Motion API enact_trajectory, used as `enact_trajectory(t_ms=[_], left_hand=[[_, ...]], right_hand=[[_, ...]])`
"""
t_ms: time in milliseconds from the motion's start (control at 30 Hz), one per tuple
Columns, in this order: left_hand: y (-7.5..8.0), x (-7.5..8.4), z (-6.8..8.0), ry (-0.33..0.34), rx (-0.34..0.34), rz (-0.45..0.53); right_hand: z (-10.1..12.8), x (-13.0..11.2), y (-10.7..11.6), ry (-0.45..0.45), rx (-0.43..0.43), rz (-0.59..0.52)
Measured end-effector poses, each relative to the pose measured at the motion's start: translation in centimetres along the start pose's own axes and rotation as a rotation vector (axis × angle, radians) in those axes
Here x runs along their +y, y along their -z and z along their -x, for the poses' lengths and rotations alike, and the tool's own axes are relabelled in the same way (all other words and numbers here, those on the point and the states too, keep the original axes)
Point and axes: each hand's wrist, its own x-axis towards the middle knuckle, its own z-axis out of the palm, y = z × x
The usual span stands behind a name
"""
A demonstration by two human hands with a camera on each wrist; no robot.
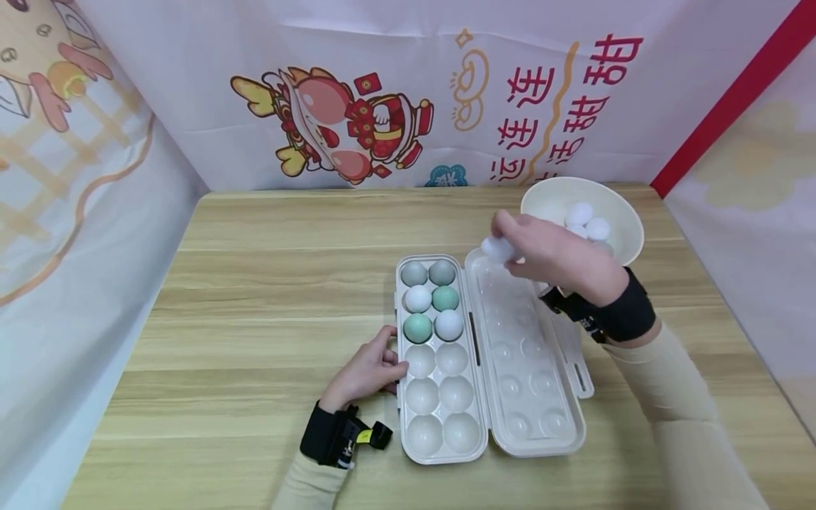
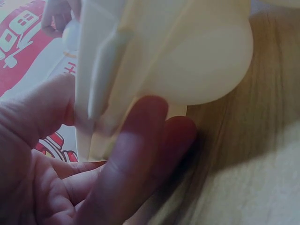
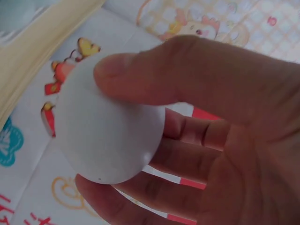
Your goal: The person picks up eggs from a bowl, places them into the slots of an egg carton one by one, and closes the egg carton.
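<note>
Hands, two, bare, each with a black wrist strap and pale sleeve.

Right hand [image 1: 556,256]: raised above the far end of the open lid, between bowl and tray. Thumb and fingers curl around one white egg [image 1: 496,248]; the right wrist view shows the thumb lying over the top of the shell and the fingers cupping it from below.

Left hand [image 1: 368,370]: resting on the surface at the left edge of the egg tray [image 1: 441,443]. Fingers relaxed and fairly straight, their tips touching the tray's side wall near the middle of its length; the left wrist view shows them lying against the tray's underside and rim without closing round it.

Egg tray: cream plastic, twelve cups in two columns, standing on the wooden surface [image 1: 268,283]. The six far cups are filled, with a grey-green pair [image 1: 428,273] at the back, then white and green eggs alternating in the next two rows. The six near cups hold nothing.

Lid [image 1: 529,382]: translucent, hinged, folded open flat to the right of the tray.

Bowl [image 1: 621,219]: cream, round, at the far right of the surface, holding several white eggs; partly covered by the right hand.

Backdrop: printed cloth with cartoon figure and red characters.
</note>
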Motion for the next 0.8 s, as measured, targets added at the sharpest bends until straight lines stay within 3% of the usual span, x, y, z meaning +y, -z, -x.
enact_trajectory(t_ms=[200,367,500,800], left_hand=[[-0.1,0.0,-0.1,0.006,0.000,0.004],[0.0,-0.2,-0.2,-0.003,-0.002,0.021],[0.1,-0.4,-0.3,-0.011,-0.012,0.039],[0.2,-0.6,-0.4,0.009,-0.024,0.057]], right_hand=[[0.6,-3.2,-1.9,0.091,-0.050,0.053],[0.7,-5.9,-4.5,0.249,-0.104,0.131],[0.8,-7.5,-6.0,0.377,-0.087,0.224],[0.8,-8.8,-8.7,0.539,-0.069,0.286]])
